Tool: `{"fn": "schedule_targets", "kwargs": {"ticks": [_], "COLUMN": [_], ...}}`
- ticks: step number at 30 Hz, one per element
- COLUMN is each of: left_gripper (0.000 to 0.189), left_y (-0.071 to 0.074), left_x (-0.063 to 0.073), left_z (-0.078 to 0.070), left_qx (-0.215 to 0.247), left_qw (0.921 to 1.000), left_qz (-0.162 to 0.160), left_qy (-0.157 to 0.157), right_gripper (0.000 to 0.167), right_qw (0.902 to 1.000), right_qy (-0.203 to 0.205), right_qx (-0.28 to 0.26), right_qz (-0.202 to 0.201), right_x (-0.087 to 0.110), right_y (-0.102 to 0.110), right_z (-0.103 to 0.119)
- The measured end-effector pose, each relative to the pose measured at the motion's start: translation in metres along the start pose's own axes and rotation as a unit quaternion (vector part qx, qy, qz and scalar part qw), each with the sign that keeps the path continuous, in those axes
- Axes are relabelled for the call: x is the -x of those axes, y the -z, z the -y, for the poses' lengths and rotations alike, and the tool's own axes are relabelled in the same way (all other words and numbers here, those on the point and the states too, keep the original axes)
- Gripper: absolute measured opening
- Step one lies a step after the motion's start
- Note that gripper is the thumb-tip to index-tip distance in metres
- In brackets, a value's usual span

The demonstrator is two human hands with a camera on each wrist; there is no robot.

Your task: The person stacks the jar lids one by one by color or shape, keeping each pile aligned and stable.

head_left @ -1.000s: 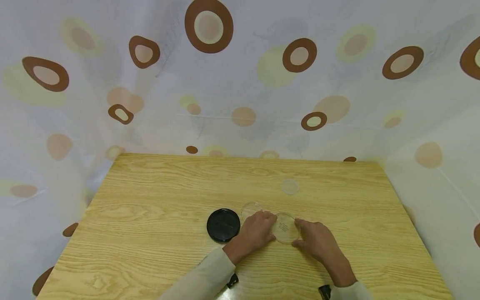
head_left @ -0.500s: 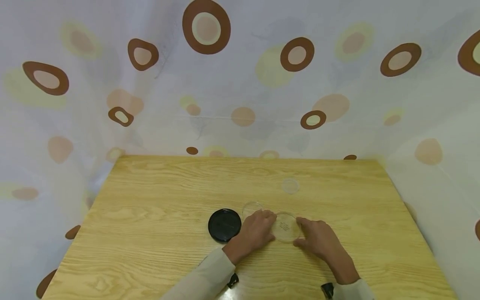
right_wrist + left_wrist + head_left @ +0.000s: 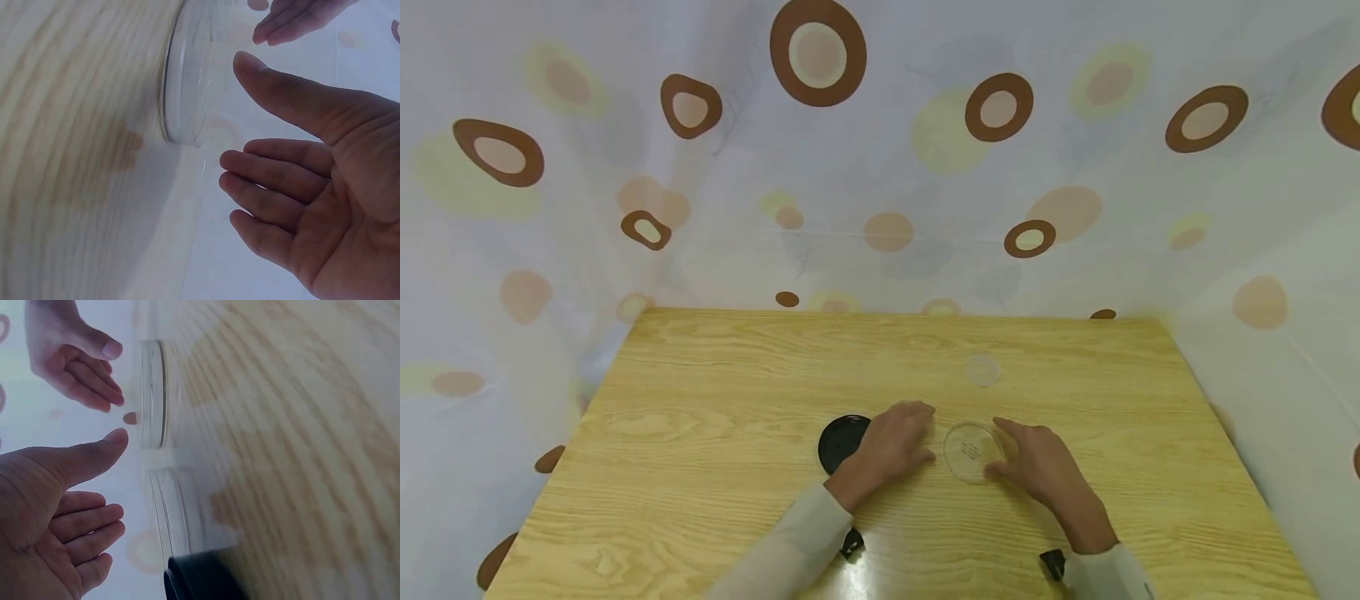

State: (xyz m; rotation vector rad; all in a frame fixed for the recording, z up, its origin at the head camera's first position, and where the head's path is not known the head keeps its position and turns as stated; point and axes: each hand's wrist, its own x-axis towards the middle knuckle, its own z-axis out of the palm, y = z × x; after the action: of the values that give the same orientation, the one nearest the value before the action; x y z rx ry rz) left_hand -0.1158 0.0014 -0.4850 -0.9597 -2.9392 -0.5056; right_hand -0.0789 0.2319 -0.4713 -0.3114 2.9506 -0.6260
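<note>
A clear round petri dish (image 3: pixel 967 452) with small dark print lies flat on the table between the two hands. My left hand (image 3: pixel 891 442) hovers to its left, fingers extended and holding nothing, partly over a black round lid-like dish (image 3: pixel 838 442). My right hand (image 3: pixel 1047 467) is at the dish's right edge, thumb and fingers apart; in the right wrist view its fingers are loosely bent and clear of the dish wall (image 3: pixel 181 94). A second clear round dish (image 3: pixel 172 509) stands between the first and the black dish in the left wrist view; my left hand mostly hides it in the head view.
A smaller clear disc (image 3: pixel 982 370) lies farther back on the wood-grain table (image 3: pixel 737 375). A white curtain (image 3: pixel 880 167) with brown and yellow spots surrounds the back and sides.
My left hand has let go of the printed petri dish and moved left, now covering part of the black dish. My right hand's fingers have loosened from the dish's edge.
</note>
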Motion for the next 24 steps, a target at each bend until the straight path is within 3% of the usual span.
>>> {"fn": "schedule_targets", "kwargs": {"ticks": [7, 14, 24], "left_gripper": [0.057, 0.06, 0.064], "left_y": [0.002, 0.001, 0.002], "left_x": [0.001, 0.004, 0.008], "left_z": [0.011, 0.021, 0.029], "left_qx": [0.01, 0.031, 0.041], "left_qw": [0.9999, 0.9991, 0.9976], "left_qz": [-0.009, -0.005, -0.002], "left_qy": [0.01, 0.028, 0.055], "right_gripper": [0.068, 0.066, 0.066], "right_qw": [0.9998, 0.9997, 0.999], "right_qy": [0.018, 0.019, 0.043], "right_qx": [0.0, -0.009, -0.01], "right_qz": [-0.01, 0.012, 0.014], "right_x": [-0.008, -0.02, -0.039], "right_y": [0.001, 0.001, -0.009], "right_z": [0.006, 0.021, 0.031]}}
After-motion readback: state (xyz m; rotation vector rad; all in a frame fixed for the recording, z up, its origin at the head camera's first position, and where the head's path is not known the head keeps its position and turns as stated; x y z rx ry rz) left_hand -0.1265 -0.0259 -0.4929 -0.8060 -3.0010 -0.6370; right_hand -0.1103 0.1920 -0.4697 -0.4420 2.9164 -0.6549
